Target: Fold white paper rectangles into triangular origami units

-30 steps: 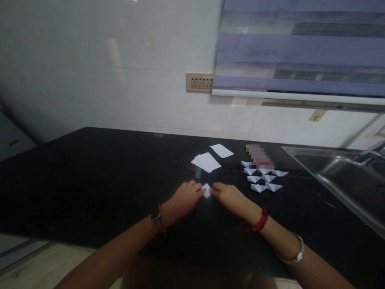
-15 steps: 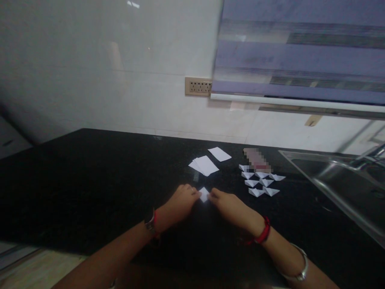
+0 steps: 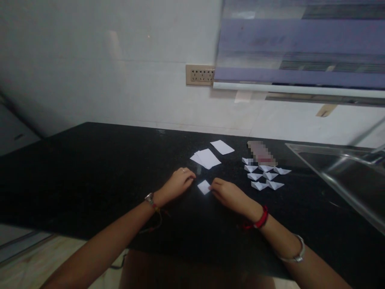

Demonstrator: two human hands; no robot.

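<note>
A small folded square of white paper (image 3: 204,187) lies on the black countertop between my hands, one corner pointing at me. My right hand (image 3: 230,194) pinches its right corner between thumb and fingers. To the left, my left hand (image 3: 180,181) is off the paper, its fingers loosely bent and slightly apart, with nothing visible in them. Beyond the hands sits a fanned stack of white paper sheets (image 3: 209,158), and another white sheet (image 3: 222,147) lies just behind it. Several folded white paper pieces (image 3: 270,176) stand in rows to the right.
A phone-like flat object (image 3: 261,152), partly blurred out, lies behind the folded pieces. On the right, a steel sink (image 3: 327,166) is set into the black countertop (image 3: 105,176). A power socket (image 3: 201,75) and a purple blind (image 3: 294,48) are on the wall.
My left hand has let go of the paper's left corner and moved away to the left. The right hand stays on the paper, which now looks squarer. The view has tilted slightly down.
</note>
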